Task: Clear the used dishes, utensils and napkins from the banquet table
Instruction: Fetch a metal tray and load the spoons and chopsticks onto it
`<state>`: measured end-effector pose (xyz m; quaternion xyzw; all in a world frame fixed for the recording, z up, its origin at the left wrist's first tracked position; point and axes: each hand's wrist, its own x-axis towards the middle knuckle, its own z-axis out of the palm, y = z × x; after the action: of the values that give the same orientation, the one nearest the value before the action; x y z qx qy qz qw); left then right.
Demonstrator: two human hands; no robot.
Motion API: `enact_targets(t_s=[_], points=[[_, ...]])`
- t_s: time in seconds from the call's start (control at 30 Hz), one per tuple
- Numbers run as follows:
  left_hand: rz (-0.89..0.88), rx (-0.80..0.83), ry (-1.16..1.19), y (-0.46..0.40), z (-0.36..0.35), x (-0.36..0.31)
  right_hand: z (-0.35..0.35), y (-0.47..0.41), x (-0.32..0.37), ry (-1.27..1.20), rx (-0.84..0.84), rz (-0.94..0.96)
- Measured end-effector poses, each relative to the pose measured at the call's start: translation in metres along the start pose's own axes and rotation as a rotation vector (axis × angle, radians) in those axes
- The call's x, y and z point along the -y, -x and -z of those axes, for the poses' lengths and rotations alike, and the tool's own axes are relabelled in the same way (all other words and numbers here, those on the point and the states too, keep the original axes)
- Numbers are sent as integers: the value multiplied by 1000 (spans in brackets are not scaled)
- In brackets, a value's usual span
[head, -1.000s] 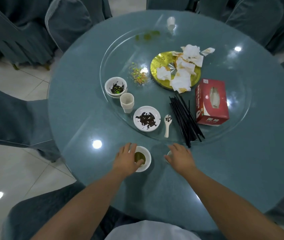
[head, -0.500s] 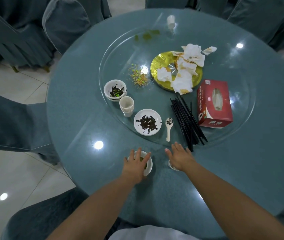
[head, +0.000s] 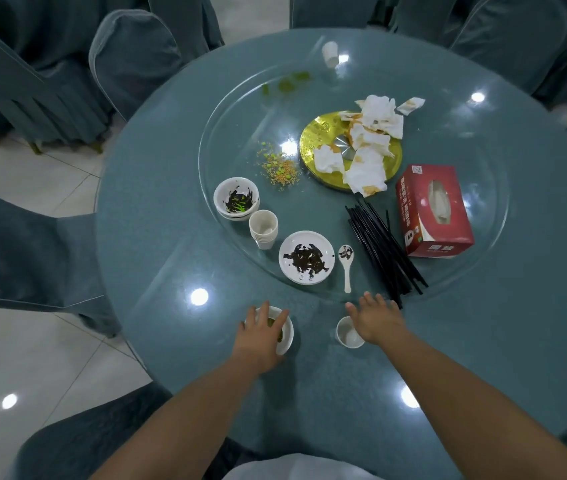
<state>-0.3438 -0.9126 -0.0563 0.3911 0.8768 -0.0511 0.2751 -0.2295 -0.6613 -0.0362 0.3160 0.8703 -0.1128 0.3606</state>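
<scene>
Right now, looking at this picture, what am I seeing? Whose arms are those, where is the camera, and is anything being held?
There is no machine here. A person wears a camera on the head, looking down at their own bare arms over a round table. The left hand is curled over a small white bowl with greenish leftovers. The right hand lies open and flat beside a small white cup, holding nothing. Farther off, on a glass turntable, lie a dirty plate, a spoon, black chopsticks, stacked cups, another bowl, a gold plate with used napkins and a red tissue box.
</scene>
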Motion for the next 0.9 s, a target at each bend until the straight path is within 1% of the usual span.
enact_targets(t_s=[0.07, 0.13, 0.17, 0.27, 0.33, 0.57, 0.67, 0.77, 0.9], points=[[5, -18, -1, 3, 1, 2, 3, 1, -9, -5, 1, -41], [13, -37, 0, 6, 4, 4, 5, 5, -15, 5, -32, -54], [16, -53, 2, 7, 5, 4, 6, 8, -17, -4, -78, -52], [21, -139, 13, 10, 12, 6, 8, 20, -14, -97, -289, 6], [22, -209, 19, 10, 19, 10, 9, 26, -4, -104, -347, 74], [12, -448, 28, -3, 60, 25, 7, 26, 49, -107, -334, 283], [3, -537, 29, -16, 80, 30, 5, 22, 64, -127, -286, 309], [12, -557, 41, -34, 104, 33, 5, 17, 70, -103, -231, 299], [-5, -538, 76, -63, 134, 29, 9, 11, 61, -99, -208, 276]])
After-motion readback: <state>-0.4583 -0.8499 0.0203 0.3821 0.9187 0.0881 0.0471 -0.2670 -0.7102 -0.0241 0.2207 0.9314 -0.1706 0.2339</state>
